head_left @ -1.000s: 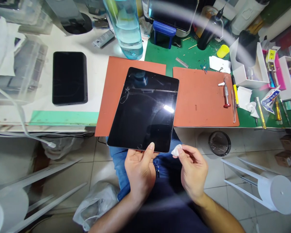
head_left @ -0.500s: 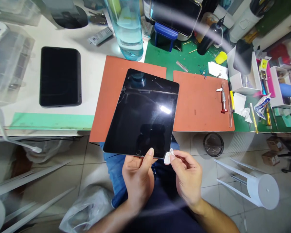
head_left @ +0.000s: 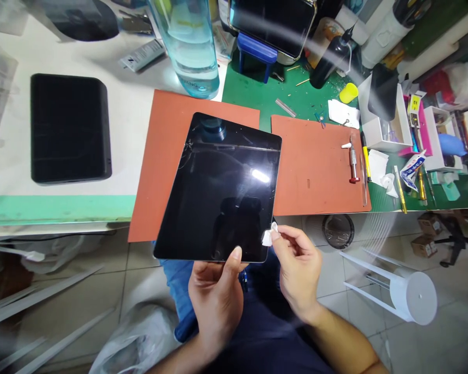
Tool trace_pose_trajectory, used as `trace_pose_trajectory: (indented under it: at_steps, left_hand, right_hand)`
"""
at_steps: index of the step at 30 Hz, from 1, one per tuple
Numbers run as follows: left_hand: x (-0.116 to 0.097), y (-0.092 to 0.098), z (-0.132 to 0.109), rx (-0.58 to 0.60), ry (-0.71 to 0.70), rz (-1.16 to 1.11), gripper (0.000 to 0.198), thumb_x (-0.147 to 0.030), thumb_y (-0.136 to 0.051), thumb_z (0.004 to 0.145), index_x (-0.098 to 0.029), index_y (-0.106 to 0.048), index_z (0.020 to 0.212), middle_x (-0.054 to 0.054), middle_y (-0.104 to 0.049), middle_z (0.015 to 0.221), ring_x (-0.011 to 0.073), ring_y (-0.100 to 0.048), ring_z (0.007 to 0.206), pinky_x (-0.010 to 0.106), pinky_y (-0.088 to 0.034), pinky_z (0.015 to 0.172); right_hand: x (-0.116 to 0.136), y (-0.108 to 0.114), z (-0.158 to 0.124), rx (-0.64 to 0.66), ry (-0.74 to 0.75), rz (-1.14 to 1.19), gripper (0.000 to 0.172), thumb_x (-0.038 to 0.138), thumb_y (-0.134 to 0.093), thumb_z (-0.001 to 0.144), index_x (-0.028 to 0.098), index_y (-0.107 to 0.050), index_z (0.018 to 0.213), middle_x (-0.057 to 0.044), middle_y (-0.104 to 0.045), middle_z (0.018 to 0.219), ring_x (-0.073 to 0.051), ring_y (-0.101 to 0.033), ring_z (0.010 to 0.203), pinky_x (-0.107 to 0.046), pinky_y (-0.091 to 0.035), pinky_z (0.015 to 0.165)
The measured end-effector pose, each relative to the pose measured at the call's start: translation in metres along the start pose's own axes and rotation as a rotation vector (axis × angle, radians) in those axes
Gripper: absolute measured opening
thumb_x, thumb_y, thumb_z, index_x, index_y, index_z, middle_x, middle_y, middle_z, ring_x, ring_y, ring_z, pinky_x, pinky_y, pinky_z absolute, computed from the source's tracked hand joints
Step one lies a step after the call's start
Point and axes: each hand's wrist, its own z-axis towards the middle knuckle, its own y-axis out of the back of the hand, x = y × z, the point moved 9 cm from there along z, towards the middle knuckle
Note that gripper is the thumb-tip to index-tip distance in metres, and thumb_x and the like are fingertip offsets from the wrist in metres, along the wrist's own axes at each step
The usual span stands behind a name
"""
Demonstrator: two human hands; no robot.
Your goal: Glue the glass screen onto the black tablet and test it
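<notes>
while orange mats [head_left: 320, 166] lie on the bench [head_left: 136, 98], left hand [head_left: 216, 296] clasps tablet [head_left: 218, 192], right hand [head_left: 298, 270] pinches wipe [head_left: 267, 237].

The top of the frame cuts off the water bottle [head_left: 189, 52]. Our left hand [head_left: 216, 298] and the white wad [head_left: 267, 238] hide bits of the near edge of the tablet [head_left: 218, 192]. At far right, we cannot make out the small tools [head_left: 400, 182].

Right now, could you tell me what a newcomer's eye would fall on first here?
The dark tablet, cracked at its far left corner, fills the centre, held at its near edge by the left hand. The right hand pinches a small white wad at its near right corner. Behind lie two orange mats.
</notes>
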Motion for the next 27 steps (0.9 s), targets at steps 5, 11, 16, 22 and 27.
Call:
trace_pose_trajectory:
  at_steps: [5,11,16,22,27]
  left_hand:
    - [0.003,0.0,0.002,-0.012,0.038,-0.037,0.036,-0.028,-0.108,0.06,-0.026,-0.08,0.082,-0.005,-0.086,0.088,0.0134,-0.081,0.077,0.019,-0.066,0.078]
    - [-0.001,0.0,0.001,-0.017,0.014,0.011,0.037,-0.03,-0.107,0.061,-0.024,-0.08,0.086,-0.002,-0.087,0.091,0.0155,-0.081,0.073,0.021,-0.066,0.07]
    - [0.002,0.003,0.001,-0.018,0.043,0.064,0.036,-0.034,-0.106,0.063,-0.029,-0.08,0.088,-0.004,-0.086,0.092,0.0178,-0.082,0.077,0.022,-0.067,0.068]
    - [0.004,0.007,0.001,-0.022,0.05,0.058,0.033,-0.032,-0.105,0.067,-0.029,-0.081,0.088,-0.004,-0.087,0.093,0.0157,-0.082,0.082,0.02,-0.068,0.075]
    - [0.001,0.006,0.0,-0.033,0.015,0.064,0.034,-0.033,-0.106,0.065,-0.029,-0.082,0.088,-0.006,-0.087,0.092,0.0153,-0.082,0.08,0.019,-0.068,0.074]
  right_hand:
    - [-0.006,-0.004,-0.009,0.015,-0.049,0.012,0.024,0.043,-0.082,0.094,0.021,-0.08,0.104,-0.003,-0.08,0.086,-0.016,-0.076,0.077,-0.028,-0.062,0.072]
    - [-0.001,-0.013,-0.008,0.004,-0.014,0.03,0.027,0.046,-0.078,0.096,0.021,-0.076,0.106,-0.003,-0.078,0.087,-0.016,-0.074,0.08,-0.028,-0.061,0.075]
    - [-0.006,-0.016,-0.012,0.011,-0.069,0.039,0.027,0.047,-0.076,0.098,0.021,-0.073,0.103,-0.003,-0.077,0.086,-0.016,-0.074,0.08,-0.029,-0.061,0.075]
    - [-0.008,-0.016,-0.012,0.005,-0.072,0.107,0.025,0.047,-0.076,0.098,0.022,-0.072,0.102,-0.002,-0.075,0.086,-0.016,-0.071,0.082,-0.029,-0.059,0.077]
    - [-0.017,-0.021,-0.017,0.072,-0.141,0.135,0.024,0.047,-0.072,0.102,0.023,-0.07,0.105,0.0,-0.071,0.084,-0.014,-0.066,0.076,-0.027,-0.056,0.073]
